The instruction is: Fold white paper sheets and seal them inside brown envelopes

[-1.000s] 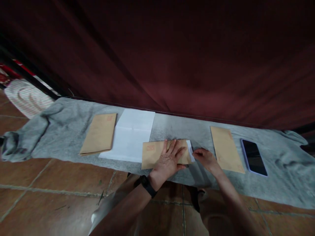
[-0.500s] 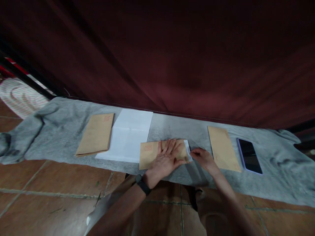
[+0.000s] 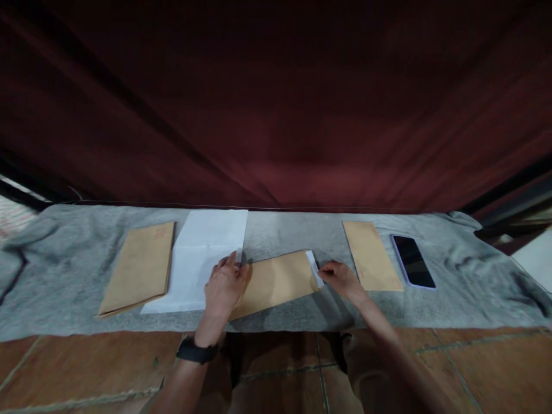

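The brown envelope (image 3: 276, 282) lies on the grey cloth (image 3: 302, 230), its long axis running left-right and tilted up toward the right grip, where a white folded sheet (image 3: 314, 267) sticks out. To seat it cleanly, the left hand (image 3: 224, 284) should likely press flat, fingers spread, on the far end while the right hand (image 3: 338, 276), pinching the sheet's corner, pushes along that axis.

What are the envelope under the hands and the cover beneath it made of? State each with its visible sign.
Envelope: seemingly brown kraft paper, matte; it lies flat with crisp edges, and a white sheet pokes from its end. Grey cover: probably soft cloth, fleece or felt; it looks fuzzy, mottled and wrinkles at the ends.
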A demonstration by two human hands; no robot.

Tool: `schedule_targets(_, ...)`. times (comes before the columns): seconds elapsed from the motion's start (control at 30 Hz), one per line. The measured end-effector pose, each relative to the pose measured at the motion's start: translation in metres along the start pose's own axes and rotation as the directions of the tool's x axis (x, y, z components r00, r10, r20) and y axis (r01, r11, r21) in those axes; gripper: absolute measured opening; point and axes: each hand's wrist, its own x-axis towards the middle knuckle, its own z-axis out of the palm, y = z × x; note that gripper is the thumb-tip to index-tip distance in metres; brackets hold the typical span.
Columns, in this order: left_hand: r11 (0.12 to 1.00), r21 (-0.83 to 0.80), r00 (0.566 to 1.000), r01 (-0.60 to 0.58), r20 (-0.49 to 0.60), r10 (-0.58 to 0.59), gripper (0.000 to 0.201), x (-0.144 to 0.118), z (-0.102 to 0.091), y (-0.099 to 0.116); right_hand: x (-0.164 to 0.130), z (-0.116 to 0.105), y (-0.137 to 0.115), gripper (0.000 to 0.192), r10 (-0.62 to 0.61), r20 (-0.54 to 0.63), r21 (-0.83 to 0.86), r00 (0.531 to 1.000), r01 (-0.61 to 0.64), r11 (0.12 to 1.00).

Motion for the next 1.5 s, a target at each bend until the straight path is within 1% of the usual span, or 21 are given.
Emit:
schedule_targets(0.1,0.998,0.033,0.999,-0.047,0.015,0.046,0.051,0.002,0.004,-0.005,-0.001,0.0,-0.001,0.022,0.003,-0.004,-0.001,1.0,-0.003,1.0)
schedule_targets(0.2,0.994,0.04,0.995,-0.1,-0.005,0.1,0.046,0.006,0.009,-0.011,-0.002,-0.001,-0.003,0.021,-0.009,-0.018,0.003,1.0,0.009,1.0)
schedule_targets(0.27,0.992,0.051,0.993,-0.114,-0.018,0.115,0.044,0.007,0.01,-0.014,-0.003,-0.001,-0.004,0.021,-0.015,-0.025,0.002,1.0,0.015,1.0)
schedule_targets(0.43,0.992,0.084,0.995,-0.092,-0.019,0.093,0.051,0.006,0.01,-0.015,-0.003,0.0,-0.004,0.018,0.022,-0.052,-0.01,0.998,-0.023,1.0)
schedule_targets(0.57,0.992,0.098,0.997,-0.081,0.021,0.079,0.055,0.008,0.01,-0.015,-0.003,0.0,-0.005,0.017,0.028,-0.054,0.003,0.998,-0.028,1.0)
schedule_targets(0.63,0.993,0.077,0.996,-0.085,0.028,0.083,0.055,0.01,0.012,-0.017,-0.003,0.0,-0.005,0.016,0.023,-0.061,0.013,0.998,-0.022,1.0)
schedule_targets(0.8,0.996,0.001,0.996,-0.092,0.001,0.092,0.051,0.016,0.02,-0.022,-0.004,0.0,-0.005,0.015,0.007,-0.033,0.05,0.999,-0.005,0.999)
schedule_targets(0.93,0.997,0.0,0.997,-0.083,-0.005,0.083,0.052,0.016,0.02,-0.021,-0.003,0.0,-0.004,0.016,0.028,-0.08,0.068,0.996,-0.022,0.997)
schedule_targets(1.23,0.997,-0.016,0.997,-0.074,0.022,0.075,0.055,0.012,0.015,-0.016,-0.01,0.003,-0.004,0.025,-0.029,-0.105,0.096,0.994,0.039,0.995)
schedule_targets(1.4,0.994,-0.016,0.994,-0.11,-0.022,0.109,0.051,0.015,0.021,-0.019,-0.013,0.004,-0.008,0.028,-0.025,-0.092,0.065,0.995,0.031,0.997)
schedule_targets(1.5,0.992,-0.025,0.992,-0.126,-0.034,0.126,0.052,0.016,0.023,-0.021,-0.014,0.004,-0.011,0.029,-0.021,-0.085,0.062,0.996,0.027,0.998)
